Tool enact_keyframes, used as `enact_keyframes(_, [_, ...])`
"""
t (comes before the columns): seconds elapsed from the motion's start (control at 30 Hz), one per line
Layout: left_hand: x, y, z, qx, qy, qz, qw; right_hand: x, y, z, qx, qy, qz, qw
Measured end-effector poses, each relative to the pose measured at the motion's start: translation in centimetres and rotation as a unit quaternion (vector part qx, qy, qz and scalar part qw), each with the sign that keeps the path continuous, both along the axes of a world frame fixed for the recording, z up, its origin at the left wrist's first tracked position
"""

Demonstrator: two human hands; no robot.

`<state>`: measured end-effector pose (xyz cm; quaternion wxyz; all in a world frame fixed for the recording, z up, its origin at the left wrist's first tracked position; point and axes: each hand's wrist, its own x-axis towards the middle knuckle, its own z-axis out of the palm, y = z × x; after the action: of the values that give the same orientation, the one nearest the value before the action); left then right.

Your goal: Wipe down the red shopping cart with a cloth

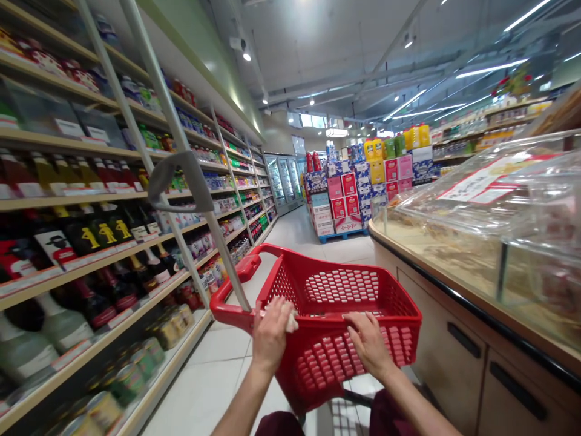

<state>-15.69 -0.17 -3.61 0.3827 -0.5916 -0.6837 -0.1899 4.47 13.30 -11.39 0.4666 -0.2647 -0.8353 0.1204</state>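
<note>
A red plastic shopping cart [385, 270] with mesh walls stands in front of me. From its left end rises a long metal pole with a grey handle [179, 181]. My left hand [272, 333] is closed around a crumpled white cloth or tissue [290, 321] at the near rim, close to the pole's foot. Further right, my right hand [367, 342] curls its fingers over the same rim. The visible part of the basket's inside shows no goods; the near wall hides some of its floor.
Shelves of bottles and cans [104, 242] line the left side. At the right, a wooden counter [440, 345] with a glass edge bears clear plastic covers [476, 181]. Stacked drink cartons [345, 203] stand ahead on a blue pallet [342, 235], with glass-door fridges [282, 178] behind.
</note>
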Motion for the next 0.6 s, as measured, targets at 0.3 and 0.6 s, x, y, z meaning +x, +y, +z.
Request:
enact_keyframes(0.3, [-0.1,-0.1,0.2,0.077,0.046,-0.034,0.995,0.1,0.3,-0.4,0.034,-0.014,-0.013,0.999])
enact_keyframes(0.6, [1.5,0.8,-1.5,0.033,0.06,-0.1,0.993,0.4,0.4,-0.3,0.04,-0.045,0.006,0.998])
